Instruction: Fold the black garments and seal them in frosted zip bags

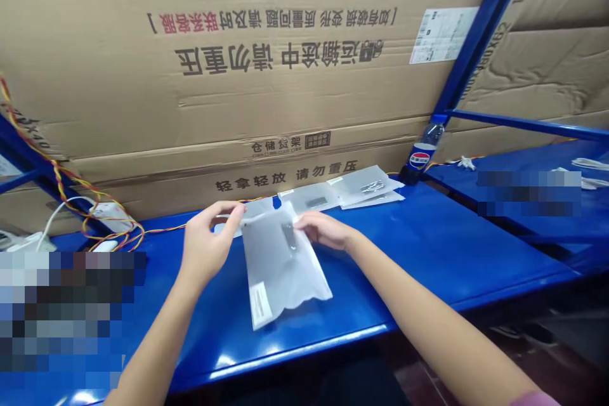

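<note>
A frosted plastic bag (280, 273) with a white label at its lower left corner is held up at a tilt over the blue shelf. A small dark item shows through near its top. My right hand (326, 229) grips the bag's upper right edge between thumb and fingers. My left hand (209, 238) is beside the upper left corner, thumb and forefinger closed in a pinch. What sits between those fingertips, if anything, is too small to tell. Behind the held bag, more frosted bags (368, 185) lie on the shelf against the cardboard, some with dark items inside.
A Pepsi bottle (421, 151) stands at the back right beside a blue post (476, 57). Twisted red-and-yellow wires (90, 212) and a white box (113, 216) lie at the left. Large cardboard (285, 104) walls the back. The blue shelf's front edge (304, 350) runs below my hands.
</note>
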`<state>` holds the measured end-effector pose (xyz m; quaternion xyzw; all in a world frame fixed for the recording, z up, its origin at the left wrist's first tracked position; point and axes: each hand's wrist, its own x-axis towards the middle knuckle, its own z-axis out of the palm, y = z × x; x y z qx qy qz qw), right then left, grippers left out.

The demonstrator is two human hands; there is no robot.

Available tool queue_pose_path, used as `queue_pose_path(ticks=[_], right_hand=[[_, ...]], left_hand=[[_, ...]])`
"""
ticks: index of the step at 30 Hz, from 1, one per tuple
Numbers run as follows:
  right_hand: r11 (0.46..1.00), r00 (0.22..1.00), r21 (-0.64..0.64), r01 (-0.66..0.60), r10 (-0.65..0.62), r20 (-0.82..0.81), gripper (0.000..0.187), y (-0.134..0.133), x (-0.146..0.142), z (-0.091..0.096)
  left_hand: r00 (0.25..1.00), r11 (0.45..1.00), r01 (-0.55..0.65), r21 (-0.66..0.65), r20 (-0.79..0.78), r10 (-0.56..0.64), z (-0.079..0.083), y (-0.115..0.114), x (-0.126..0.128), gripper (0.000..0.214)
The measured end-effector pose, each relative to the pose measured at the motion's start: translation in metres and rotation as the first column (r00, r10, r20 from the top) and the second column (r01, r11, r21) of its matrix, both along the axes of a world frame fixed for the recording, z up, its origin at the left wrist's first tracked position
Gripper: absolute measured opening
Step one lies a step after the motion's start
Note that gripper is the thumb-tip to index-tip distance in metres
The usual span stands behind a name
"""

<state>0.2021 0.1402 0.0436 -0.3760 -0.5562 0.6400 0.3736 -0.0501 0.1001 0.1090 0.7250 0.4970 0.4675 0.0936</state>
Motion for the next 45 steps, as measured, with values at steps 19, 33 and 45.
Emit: queue_pose_path(ticks=[19,33,45], right_hand=[[0.998,0.981,0.061,0.035,-0.045,0.187,0.049,-0.003,-0.034,-0.029],[0.996,0.986,0.048,0.071,-0.077,0.15,0.026,-0.006,-0.033,-0.021],[0.998,0.987,0.057,-0.025,0.016,0.163,0.03,-0.007,-0.031,-0.017]], left_hand=[[0.909,0.802,0.303,-0.514,-0.097,-0.406,-0.062,0.047,0.021,0.044],[0.856,0.653,0.469,-0.594,0.124,-0.502,-0.062,0.045,0.023,0.046],[0.867,0.72,0.452,-0.527,0.07,-0.493,-0.06,0.047,0.021,0.042]])
